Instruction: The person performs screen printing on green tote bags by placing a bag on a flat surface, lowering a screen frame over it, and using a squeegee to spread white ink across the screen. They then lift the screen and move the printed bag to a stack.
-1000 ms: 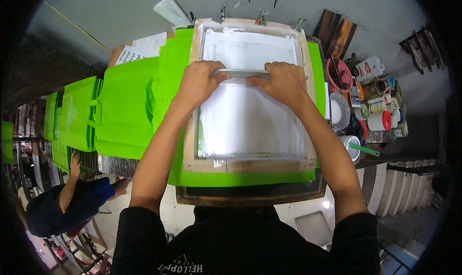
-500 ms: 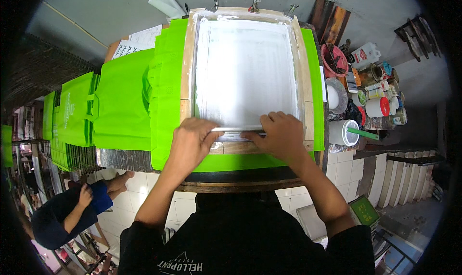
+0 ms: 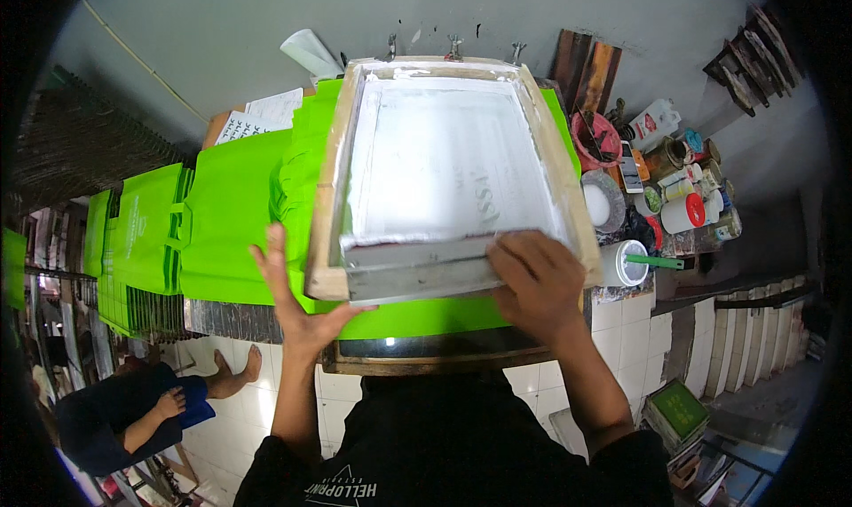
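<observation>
A wooden-framed printing screen with white ink smeared over its mesh slopes up toward me, its near end raised above green fabric bags. A long grey squeegee lies across the screen's near end. My right hand grips the squeegee's right end by the near right of the screen; whether it also holds the frame is hidden. Beside the screen's near left corner, my left hand is open with thumb and fingers spread, holding nothing. Faint lettering shows through the mesh.
Metal clamps hold the screen's far edge. More green bags lie on the left. At right stand jars, a pink bucket, a phone and a white tub with a green-handled tool. Another person is at lower left.
The screen's near end has risen off the bags. My left hand has let go of the squeegee and moved left, opening; my right hand keeps its grip. The view has shifted slightly.
</observation>
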`<state>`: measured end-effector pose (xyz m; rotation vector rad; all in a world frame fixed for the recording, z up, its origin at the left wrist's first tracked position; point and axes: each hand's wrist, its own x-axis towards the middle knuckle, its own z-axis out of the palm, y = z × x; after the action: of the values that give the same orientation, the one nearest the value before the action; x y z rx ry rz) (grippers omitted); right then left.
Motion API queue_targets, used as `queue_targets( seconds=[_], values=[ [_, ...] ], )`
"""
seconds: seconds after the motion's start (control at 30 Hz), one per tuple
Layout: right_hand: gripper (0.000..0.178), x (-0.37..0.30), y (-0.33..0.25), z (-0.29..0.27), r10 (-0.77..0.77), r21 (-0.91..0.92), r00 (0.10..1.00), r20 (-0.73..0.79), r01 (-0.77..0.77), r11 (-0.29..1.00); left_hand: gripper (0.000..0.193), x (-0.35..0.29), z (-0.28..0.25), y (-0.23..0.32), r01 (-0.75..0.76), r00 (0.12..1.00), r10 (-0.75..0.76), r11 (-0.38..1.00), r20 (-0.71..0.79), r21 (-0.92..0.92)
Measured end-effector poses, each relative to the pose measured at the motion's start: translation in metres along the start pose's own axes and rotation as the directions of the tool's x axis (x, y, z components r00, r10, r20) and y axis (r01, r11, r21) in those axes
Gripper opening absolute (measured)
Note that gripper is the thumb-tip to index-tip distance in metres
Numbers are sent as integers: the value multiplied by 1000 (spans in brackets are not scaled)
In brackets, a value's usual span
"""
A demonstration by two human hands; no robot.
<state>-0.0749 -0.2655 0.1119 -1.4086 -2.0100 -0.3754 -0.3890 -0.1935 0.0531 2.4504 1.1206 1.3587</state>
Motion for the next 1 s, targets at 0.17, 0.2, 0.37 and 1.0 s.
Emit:
queue_targets(
  seconds=[0.17, 0.2, 0.37, 1.0],
  values=[
    [17, 103, 31, -45, -133, -152, 976, -174, 107, 983, 122, 102, -6, 23, 45, 953, -142, 940, -268, -337],
    [17, 124, 40, -49, -191, -149, 956, -223, 161, 976, 117, 113, -10, 13, 57, 949, -208, 854, -238, -518],
    [33, 208, 58, -87, 70, -197, 997, -38, -76, 977, 98, 131, -13, -59, 525, 846, -514, 761, 139, -382],
    [56, 325, 120, -109, 130, -174, 989, -68, -140, 975, 49, 64, -52, -219, 701, 643, -764, 565, -44, 435]
  ],
)
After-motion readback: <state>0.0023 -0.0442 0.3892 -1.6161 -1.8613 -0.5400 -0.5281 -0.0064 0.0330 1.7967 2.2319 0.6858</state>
